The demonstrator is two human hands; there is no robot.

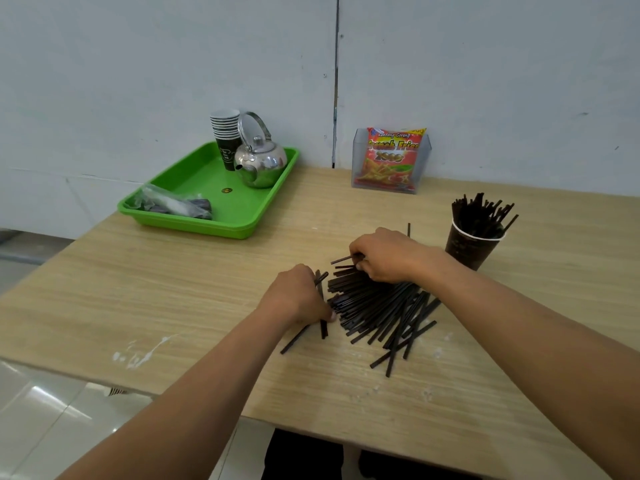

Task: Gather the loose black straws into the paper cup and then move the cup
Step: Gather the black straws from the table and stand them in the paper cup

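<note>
Head view: the cup [467, 249] stands upright on the table [173, 289], its mouth up, and a bunch [481, 213] of black straws stands in it, leaning outward toward the wall. Just left of the cup and a little nearer the person lie the loose straws [377, 306], flat in a fanned pile. Most long axes run from the cup's side toward the left and toward the near table edge, with the loosest ends splayed nearest that edge.

The right hand [384, 256] rests on the far part of the pile, beside the cup, its fingers curled and pinching a few straws. The left hand [298, 296] is at the side of the pile away from the cup, fingers and thumb closed round several straws that point almost straight away from the person. The two hands are apart, with the pile between them.

Farther left of the cup a wide stretch of tabletop reaches the table's left edge. Far left of the cup, by the wall, a green tray [207, 226] overhangs that edge. Behind the cup, against the wall, stands a snack bag [391, 157].
</note>
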